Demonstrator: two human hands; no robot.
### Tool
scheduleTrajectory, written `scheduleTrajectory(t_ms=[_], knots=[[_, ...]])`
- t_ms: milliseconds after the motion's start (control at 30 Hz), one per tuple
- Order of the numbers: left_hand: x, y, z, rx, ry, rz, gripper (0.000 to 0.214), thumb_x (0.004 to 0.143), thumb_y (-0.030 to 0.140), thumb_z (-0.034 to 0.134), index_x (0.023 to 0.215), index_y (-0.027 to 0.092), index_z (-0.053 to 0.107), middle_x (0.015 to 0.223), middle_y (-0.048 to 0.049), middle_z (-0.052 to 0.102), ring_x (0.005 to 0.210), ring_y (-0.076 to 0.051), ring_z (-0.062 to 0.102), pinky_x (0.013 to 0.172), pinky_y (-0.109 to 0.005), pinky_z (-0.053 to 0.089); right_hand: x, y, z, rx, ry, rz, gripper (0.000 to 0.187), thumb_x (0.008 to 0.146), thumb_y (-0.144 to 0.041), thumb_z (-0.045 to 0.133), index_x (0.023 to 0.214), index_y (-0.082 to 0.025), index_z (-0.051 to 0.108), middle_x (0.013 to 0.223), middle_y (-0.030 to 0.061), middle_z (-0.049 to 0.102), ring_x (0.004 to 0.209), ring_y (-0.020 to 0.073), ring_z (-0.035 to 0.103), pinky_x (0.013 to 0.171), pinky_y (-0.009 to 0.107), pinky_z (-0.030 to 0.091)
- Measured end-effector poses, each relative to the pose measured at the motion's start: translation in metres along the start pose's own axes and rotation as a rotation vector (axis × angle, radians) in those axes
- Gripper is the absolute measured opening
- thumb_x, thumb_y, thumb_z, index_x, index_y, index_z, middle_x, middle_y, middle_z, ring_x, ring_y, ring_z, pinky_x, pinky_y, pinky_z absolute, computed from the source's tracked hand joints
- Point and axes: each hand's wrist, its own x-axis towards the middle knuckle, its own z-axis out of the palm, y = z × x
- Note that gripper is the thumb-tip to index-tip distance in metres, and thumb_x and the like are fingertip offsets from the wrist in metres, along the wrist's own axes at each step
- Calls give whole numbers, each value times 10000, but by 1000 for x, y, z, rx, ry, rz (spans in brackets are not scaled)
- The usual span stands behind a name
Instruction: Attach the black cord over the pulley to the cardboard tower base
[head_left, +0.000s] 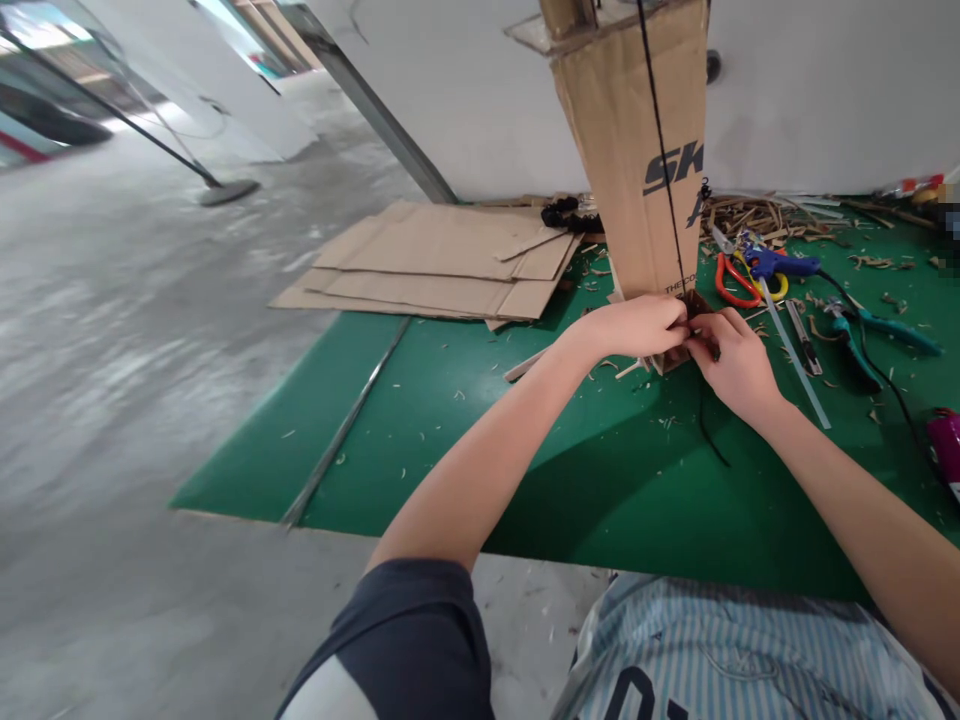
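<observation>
Bare left hand point(626, 328) and bare right hand point(731, 365) pinched a small dark brown piece point(696, 305) between their fingers. It sat at the foot of a tall tan cardboard column point(630, 150).

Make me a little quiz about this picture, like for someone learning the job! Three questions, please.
1. Which is closer to the blue hot glue gun, the left hand or the right hand?
2. True or false: the teal-handled pliers lie on the green mat.
3. What stands tall just past the hands?
A) a cardboard column
B) a glass bottle
C) a wooden ladder

Key: 1. the right hand; 2. true; 3. A
</observation>
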Motion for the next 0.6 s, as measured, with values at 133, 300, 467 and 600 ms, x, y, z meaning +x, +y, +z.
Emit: scheduleTrajectory(t_ms=[133,300,467,600], knots=[[0,1,-2,-100,-39,-14,225,919,214,456,868,163,669,890,-51,756,740,-142,657,614,-237,438,2,2,1,15,2,24,222,957,-286,477,980,-178,669,955,77,643,841,198,615,655,301,435],[0,1,-3,-91,-18,-8,230,930,229,460,851,160,664,909,-56,756,740,-137,648,594,-234,410,1,-2,0,-58,12,10,193,924,-278,473,934,-175,635,1001,85,621,784,178,585,621,294,411],[0,-1,-1,-57,-22,64,194,849,171,511,879,153,703,895,-60,747,744,-155,642,623,-258,415,0,-3,-2,19,50,0,103,872,-245,489,866,-196,580,996,86,637,777,175,586,661,306,449],[-1,-2,0,-57,12,49,248,796,139,558,974,159,729,953,-57,753,782,-163,662,670,-261,448,0,-1,-2,171,56,44,34,823,-246,523,806,-218,531,821,32,638,664,140,565,658,292,471]])
